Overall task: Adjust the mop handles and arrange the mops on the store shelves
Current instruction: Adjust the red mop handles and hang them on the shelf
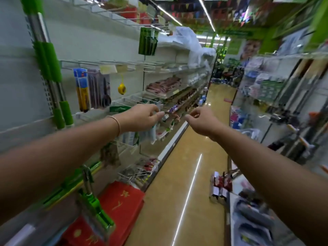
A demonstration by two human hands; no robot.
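Observation:
Two mops lean upright against the left shelf wall, their steel handles [46,55] fitted with green grips. Lower down, a green mop head with a metal clamp mechanism [96,213] stands near the floor. Both my arms stretch forward into the aisle, away from the mops. My left hand [142,117], with a thin bracelet on the wrist, has its thumb and fingertips pinched together right at the packets hanging on wire hooks [165,116]; whether it grips one is unclear. My right hand [201,122] hovers over the aisle, fingers curled in, holding nothing.
Left shelves carry hooks with small packaged tools [92,89] and a yellow tape measure [122,88]. Red boxes [122,201] sit on the floor at the shelf base. The tan aisle floor [191,166] runs ahead. Right shelves [276,96] hold more goods; packs [220,189] stand at their foot.

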